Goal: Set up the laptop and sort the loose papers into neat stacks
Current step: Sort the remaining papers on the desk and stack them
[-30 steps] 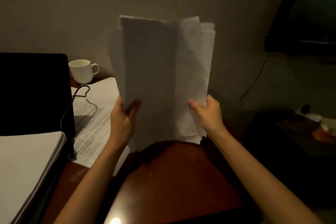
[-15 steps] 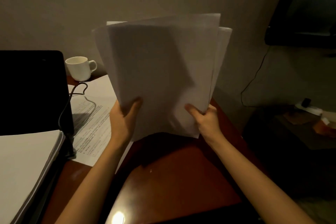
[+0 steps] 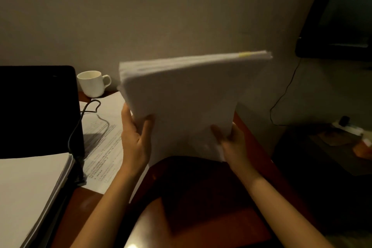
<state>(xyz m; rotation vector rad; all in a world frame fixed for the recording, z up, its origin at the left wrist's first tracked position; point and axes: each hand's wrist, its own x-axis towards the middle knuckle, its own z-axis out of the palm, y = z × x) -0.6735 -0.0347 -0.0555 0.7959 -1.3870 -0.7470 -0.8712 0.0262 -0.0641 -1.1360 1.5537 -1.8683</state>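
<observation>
Fingers of both hands are curled round the lower corners of one sheaf of papers: the left hand clamps its lower left edge with the thumb lying across the front sheet, and the right hand pinches the lower right corner from beneath. The sheaf is held up off the desk, tilted back so its top edge shows, and that edge looks fairly even, with a small yellow tab near its right end. The picture is blurred there, so how square the sheets are cannot be settled.

Largest on the desk is the laptop, standing open at the left with a dark screen; whether it is powered or ready cannot be told. A thick stack of white sheets lies in front of it, apparently over the keyboard area, its edges roughly aligned. Beside the laptop a printed sheet lies flat and alone, a thin cable looping over it. A white cup stands behind it by the wall.

My reading is that the sorting is partway done: one pile is made, a second is gathered in hand but not yet laid down, and the printed sheet is yet to be stacked. Clearing the pile off the laptop probably remains too.
</observation>
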